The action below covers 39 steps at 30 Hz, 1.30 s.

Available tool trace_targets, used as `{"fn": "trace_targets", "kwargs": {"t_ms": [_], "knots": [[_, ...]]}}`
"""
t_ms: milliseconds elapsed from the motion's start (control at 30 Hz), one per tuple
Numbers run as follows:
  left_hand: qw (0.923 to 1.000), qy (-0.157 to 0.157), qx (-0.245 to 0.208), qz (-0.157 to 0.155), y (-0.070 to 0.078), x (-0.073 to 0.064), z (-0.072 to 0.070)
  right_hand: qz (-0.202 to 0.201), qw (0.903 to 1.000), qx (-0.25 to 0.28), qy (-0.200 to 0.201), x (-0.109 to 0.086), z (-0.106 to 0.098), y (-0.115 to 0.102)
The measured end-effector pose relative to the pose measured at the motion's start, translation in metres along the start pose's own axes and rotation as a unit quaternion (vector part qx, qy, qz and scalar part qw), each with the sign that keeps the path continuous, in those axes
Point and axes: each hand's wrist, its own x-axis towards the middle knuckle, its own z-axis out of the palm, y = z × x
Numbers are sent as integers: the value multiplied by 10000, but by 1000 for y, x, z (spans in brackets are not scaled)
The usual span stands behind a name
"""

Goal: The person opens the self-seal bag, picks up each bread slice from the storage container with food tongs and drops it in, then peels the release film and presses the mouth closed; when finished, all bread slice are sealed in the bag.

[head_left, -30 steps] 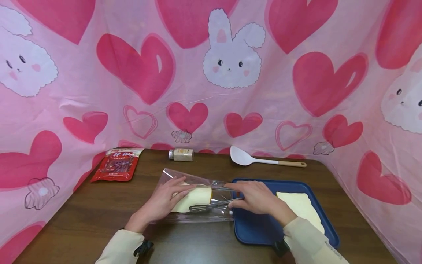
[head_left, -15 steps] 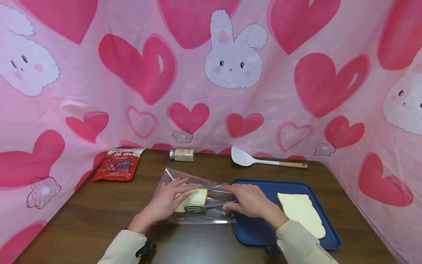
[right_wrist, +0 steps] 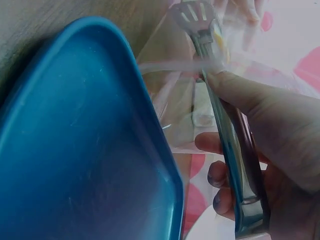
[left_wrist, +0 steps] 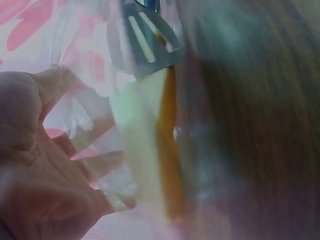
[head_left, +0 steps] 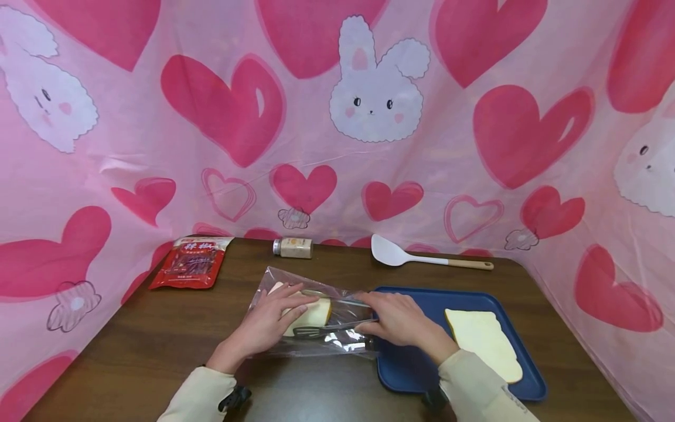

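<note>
My right hand [head_left: 398,319] grips metal tongs [right_wrist: 240,165] with slotted heads, reaching leftward into a clear plastic bag [head_left: 343,346] on the table. Inside the bag a slice of bread [head_left: 317,315] with a brown crust lies between the tongs' heads, one slotted head [left_wrist: 145,42] overlapping it in the left wrist view. My left hand [head_left: 266,319] lies over the bag's left part with fingers extended, partly covering the bread. Through the film in the left wrist view its fingers [left_wrist: 102,165] are spread. The bag's right end overlaps the blue tray [head_left: 408,375].
Another bread slice [head_left: 485,346] lies on the tray's right side. Behind are a red packet [head_left: 190,264] at left, a spice jar [head_left: 294,248] on its side, and a white spatula [head_left: 390,252] with a wooden handle. A pink printed cloth [head_left: 316,146] walls the table.
The tongs and the bread have shifted slightly left, deeper into the bag, as my right hand moved left. My left hand stays over the bag. The head view has shifted a little.
</note>
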Motion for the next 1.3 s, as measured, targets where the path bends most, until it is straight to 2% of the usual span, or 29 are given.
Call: {"fn": "trace_targets", "kwargs": {"t_ms": [200,400,500,733,900,1167,1300], "knots": [[9999,-91,-92,-115,0,0,0,35,9999,27,-160,1,-2,1],[9996,88,4,278,-3,1,2,29,9998,-56,-206,5,-6,4],[9993,81,-54,367,-4,1,3,-21,9995,-183,-253,8,-6,4],[9995,-79,-204,225,-7,1,4,-83,9988,-269,-397,13,-6,4],[9995,-107,-213,183,-9,0,4,-105,9982,-127,-575,16,-6,5],[9994,-203,-250,88,-14,0,4,60,9959,92,-899,20,-7,5],[9996,-157,-168,190,-15,1,5,211,9949,187,-964,22,-8,5]]}}
